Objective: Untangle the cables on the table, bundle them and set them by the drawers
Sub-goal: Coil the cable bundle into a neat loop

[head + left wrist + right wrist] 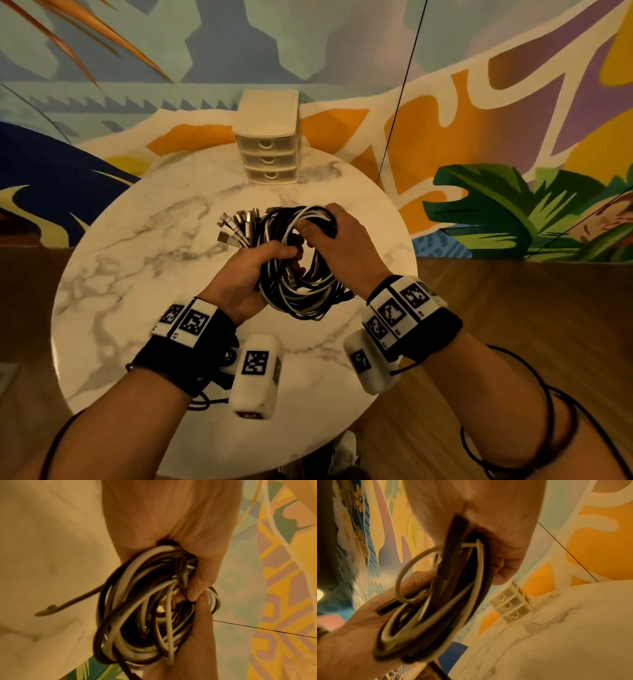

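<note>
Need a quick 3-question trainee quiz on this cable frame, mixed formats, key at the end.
1. True or false: the cable coil already lies beside the drawer unit.
2. Multiple choice: what grips the coil? A) only the left hand B) only the right hand C) both hands
3. Fill in: the bunched metal plugs stick out of the coil toward the person's ____ side.

Key
1. False: it is held in both hands above the marble table, short of the drawers.
2. C: each hand's fingers curl round the coil's strands.
3. Left.
</note>
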